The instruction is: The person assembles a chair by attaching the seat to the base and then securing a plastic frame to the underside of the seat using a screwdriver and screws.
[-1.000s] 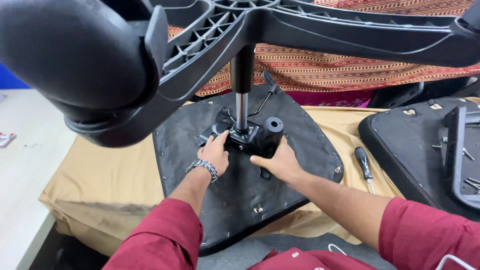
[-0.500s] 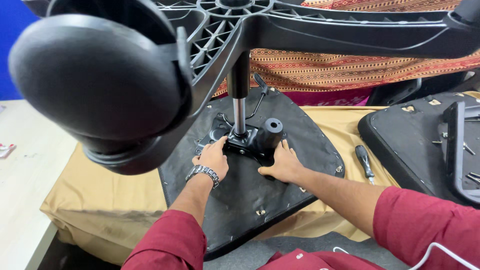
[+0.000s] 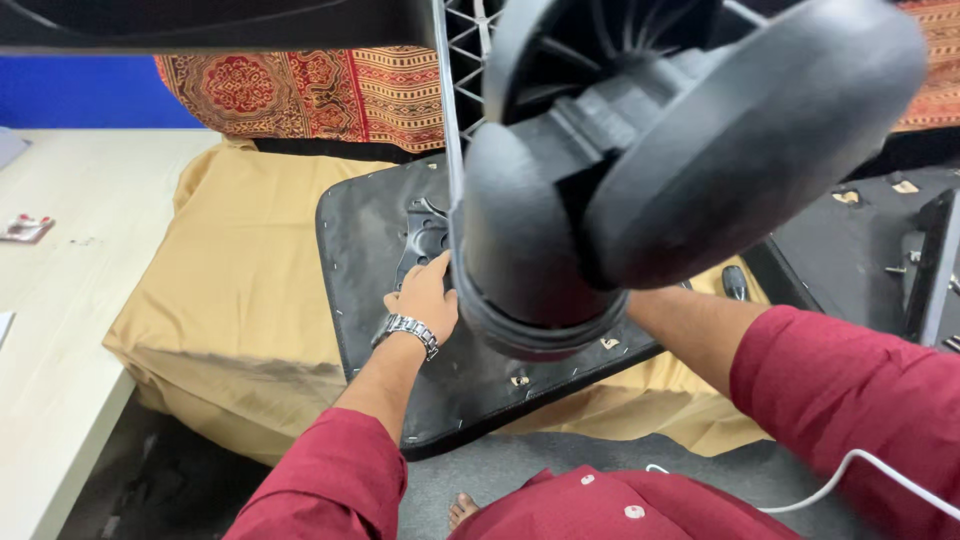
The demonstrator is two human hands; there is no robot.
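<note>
The left arm comes forward from the red sleeve [image 3: 330,480], bent a little at the elbow, with a metal watch [image 3: 407,332] on the wrist. The left hand [image 3: 425,295] lies palm down on the black seat [image 3: 365,250], which is turned upside down on a yellow cloth [image 3: 240,290]. Its fingers are loosely spread and reach to the metal plate [image 3: 425,235] fixed on the seat; they touch it but do not close around anything.

The right forearm [image 3: 690,325] goes forward too, from the other red sleeve. The right hand is hidden behind a big black caster [image 3: 700,150] that is very near to the camera, so I cannot tell if it is open or closed, or what it touches.

The caster belongs to the chair base [image 3: 455,60], which stands above the seat. On the right lies a screwdriver [image 3: 735,283], near the seat edge. The desk [image 3: 70,250] is on the left.
</note>
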